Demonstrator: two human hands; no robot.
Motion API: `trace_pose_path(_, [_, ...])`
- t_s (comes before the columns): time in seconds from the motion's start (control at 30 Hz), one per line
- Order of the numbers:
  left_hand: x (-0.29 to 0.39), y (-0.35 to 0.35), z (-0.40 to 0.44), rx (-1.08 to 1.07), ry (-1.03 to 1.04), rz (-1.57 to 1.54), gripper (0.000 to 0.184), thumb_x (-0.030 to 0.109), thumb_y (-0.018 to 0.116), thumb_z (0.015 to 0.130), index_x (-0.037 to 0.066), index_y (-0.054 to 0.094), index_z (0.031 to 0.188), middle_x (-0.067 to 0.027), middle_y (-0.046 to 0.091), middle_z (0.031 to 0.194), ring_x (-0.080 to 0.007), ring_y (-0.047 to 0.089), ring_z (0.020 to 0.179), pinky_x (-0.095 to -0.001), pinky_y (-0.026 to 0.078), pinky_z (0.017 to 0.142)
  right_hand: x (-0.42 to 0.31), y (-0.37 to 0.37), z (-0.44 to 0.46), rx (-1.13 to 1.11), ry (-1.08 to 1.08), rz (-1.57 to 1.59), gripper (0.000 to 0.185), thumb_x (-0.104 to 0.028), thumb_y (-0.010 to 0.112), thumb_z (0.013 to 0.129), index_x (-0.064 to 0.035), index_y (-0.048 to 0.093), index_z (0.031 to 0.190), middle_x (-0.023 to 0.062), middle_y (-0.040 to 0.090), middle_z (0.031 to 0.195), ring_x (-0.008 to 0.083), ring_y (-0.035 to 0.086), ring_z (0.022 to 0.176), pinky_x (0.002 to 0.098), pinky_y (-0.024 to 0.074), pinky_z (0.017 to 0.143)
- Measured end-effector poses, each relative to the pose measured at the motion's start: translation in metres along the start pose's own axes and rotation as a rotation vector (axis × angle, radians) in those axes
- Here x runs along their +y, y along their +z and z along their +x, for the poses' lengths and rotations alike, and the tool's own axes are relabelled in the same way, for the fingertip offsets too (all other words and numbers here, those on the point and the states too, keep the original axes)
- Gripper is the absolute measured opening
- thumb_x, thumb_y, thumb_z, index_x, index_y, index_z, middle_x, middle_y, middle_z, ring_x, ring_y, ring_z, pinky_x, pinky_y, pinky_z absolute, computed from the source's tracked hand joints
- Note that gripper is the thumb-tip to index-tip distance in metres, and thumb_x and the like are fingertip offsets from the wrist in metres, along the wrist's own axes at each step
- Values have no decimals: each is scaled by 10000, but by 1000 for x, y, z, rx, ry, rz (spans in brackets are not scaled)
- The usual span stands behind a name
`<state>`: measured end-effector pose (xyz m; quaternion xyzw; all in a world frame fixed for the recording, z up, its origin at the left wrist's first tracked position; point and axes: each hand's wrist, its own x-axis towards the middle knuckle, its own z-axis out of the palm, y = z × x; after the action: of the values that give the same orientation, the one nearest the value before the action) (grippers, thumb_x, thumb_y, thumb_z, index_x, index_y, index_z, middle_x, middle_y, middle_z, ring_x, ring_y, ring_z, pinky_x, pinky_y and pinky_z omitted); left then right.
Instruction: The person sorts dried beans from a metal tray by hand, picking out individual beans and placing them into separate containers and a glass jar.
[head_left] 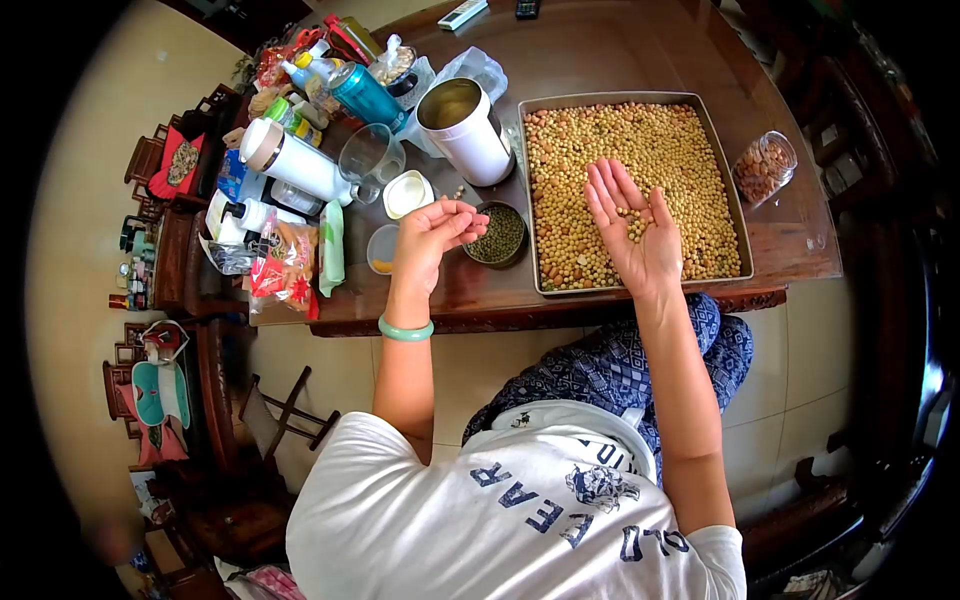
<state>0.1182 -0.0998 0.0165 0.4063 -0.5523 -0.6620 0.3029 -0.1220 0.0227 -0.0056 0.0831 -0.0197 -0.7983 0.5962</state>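
Note:
My right hand (640, 240) is palm up over the near side of a square metal tray (748, 262), fingers stretched out and palm slightly cupped. Several soybeans (635, 222) rest in that palm. The tray is filled with soybeans (640, 135), with some reddish-brown ones among them. My left hand (436, 238), a green bangle (406, 330) on its wrist, has thumb and fingertips pinched together. What they hold, if anything, is too small to make out. Beside those fingertips stands a round tin (524, 245) of small green beans (502, 232).
Behind my left hand are a tall white canister (478, 150), a clear plastic cup (371, 158) and a white lid (408, 194). Bottles and packets crowd the table's left side. Right of the tray, a jar of reddish nuts (766, 168) stands near the table edge.

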Motion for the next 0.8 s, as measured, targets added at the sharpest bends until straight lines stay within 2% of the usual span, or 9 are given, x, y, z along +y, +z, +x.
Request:
trace_pose_path(0.2, [4,6,-7,-6,42,159,108,59,604,926,-3,657,996,-123,722,964,-171,693,847,-239,533,711,1,-1,0,-8,-1,-4,582,-317,193,1067,153,336,1378,292,336,1460,383,310,1396,470,307,1174])
trace_pose_path(0.27, [3,10,-6,44,162,303,83,10,598,906,-5,675,936,-90,727,915,-130,683,808,-228,512,651,0,-1,0,-7,1,-2,583,-320,194,1067,151,338,1379,290,338,1460,382,310,1396,471,308,1173])
trace_pose_path(0.4, [-5,11,-4,35,249,346,112,-29,595,885,-24,689,945,-86,728,903,-113,672,782,-230,514,656,-2,-3,1,-12,10,8,585,-325,197,1066,147,342,1379,286,343,1459,378,311,1397,471,313,1171])
trace_pose_path(0.57, [-7,14,-6,44,293,444,200,-62,598,864,-40,691,1039,-89,729,861,-130,685,779,-230,526,683,-1,-1,0,3,-3,-20,588,-330,197,1066,146,343,1380,276,352,1459,373,324,1391,464,317,1169])
trace_pose_path(0.7, [-7,21,-9,78,332,373,228,-66,603,858,-23,690,1064,-92,735,857,-136,695,790,-243,536,693,-1,-1,0,2,4,-2,554,-297,216,1067,127,311,1411,256,320,1489,365,286,1412,472,282,1182])
trace_pose_path(0.77, [-8,24,-10,163,472,518,242,-66,617,849,2,690,1069,-101,738,873,-151,705,776,-251,545,698,-1,0,-1,2,4,-2,554,-297,215,1067,127,312,1411,256,321,1488,365,286,1411,471,282,1182])
trace_pose_path(0.8, [-5,28,-13,163,472,518,242,-66,617,849,2,690,1069,-101,738,873,-151,705,776,-251,545,698,-1,0,0,10,2,-3,555,-298,213,1067,127,313,1410,256,324,1486,364,289,1410,471,282,1182])
